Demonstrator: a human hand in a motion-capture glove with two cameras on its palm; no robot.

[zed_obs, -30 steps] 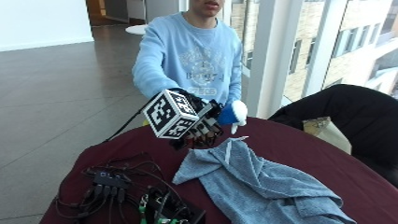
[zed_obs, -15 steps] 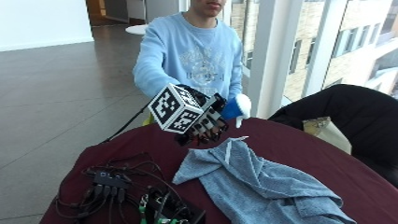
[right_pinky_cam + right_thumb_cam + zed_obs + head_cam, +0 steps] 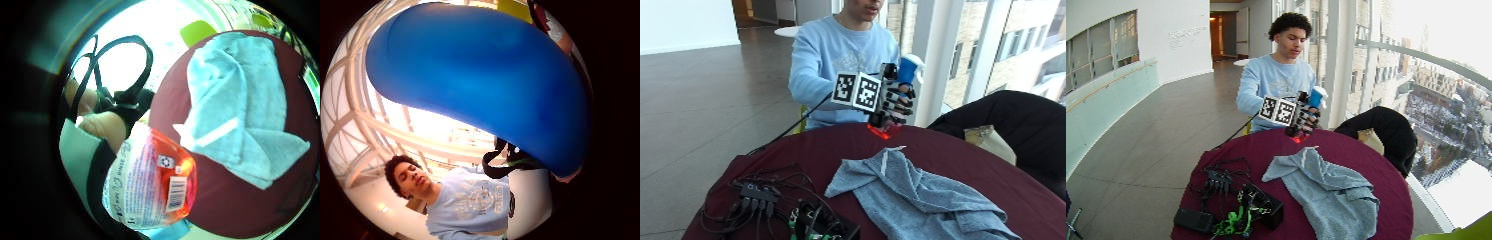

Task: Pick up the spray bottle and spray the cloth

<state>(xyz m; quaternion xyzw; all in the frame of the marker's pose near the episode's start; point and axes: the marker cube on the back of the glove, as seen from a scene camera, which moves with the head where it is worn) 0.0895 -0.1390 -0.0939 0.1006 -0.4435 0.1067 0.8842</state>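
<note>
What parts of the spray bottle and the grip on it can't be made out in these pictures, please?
- Trigger of the spray bottle: hidden behind the gloved right hand in the outside view.
- Nozzle direction: too small in both outside views; the blue head fills the thumb side palm view.
- Label text: blurred in the little finger side palm view.

cloth (image 3: pixel 919 200) mid-table, air above open | cable clutter (image 3: pixel 766 200) blocks beside it

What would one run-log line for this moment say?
right hand: grips spray bottle | bottle: lifted above table | cloth: flat on table
</note>
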